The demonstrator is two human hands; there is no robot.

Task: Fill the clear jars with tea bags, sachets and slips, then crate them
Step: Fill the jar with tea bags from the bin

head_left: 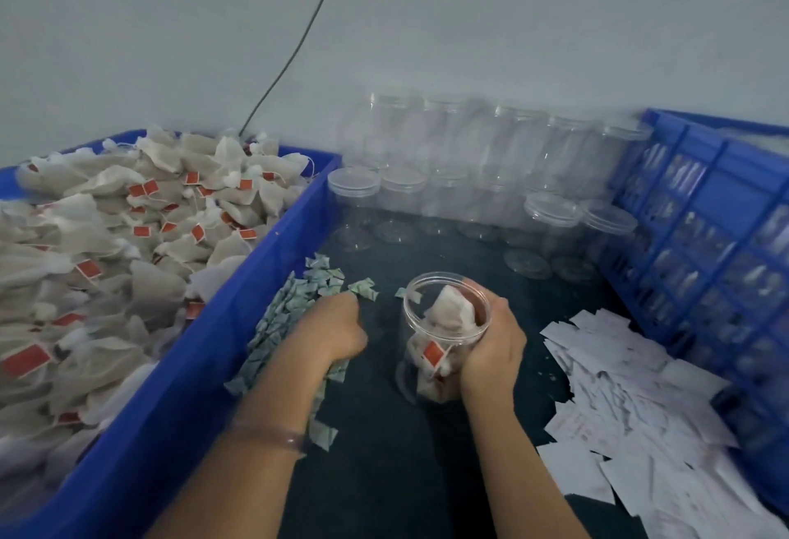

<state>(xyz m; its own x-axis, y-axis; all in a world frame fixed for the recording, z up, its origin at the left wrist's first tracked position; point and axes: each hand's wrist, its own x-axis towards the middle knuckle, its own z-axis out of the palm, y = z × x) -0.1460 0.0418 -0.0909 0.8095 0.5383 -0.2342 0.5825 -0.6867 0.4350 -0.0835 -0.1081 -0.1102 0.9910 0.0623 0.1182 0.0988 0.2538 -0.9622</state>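
Open jar [446,325] upright, sachets [290,316] at its nine o'clock

It stood mouth-up with tea bags [448,312] inside, my right hand [491,346] wrapped round its three o'clock wall. My left hand [337,329] — the nearer one — lay curled on the sachets, whether pinching any I couldn't tell. Slips [619,367] lay at four o'clock.

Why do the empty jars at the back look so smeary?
Head view: the stacked clear plastic jars at the back are soft and blurred, the dim even light casts no hard shadows, and the open clear jar gripped by the right hand looks sharper.
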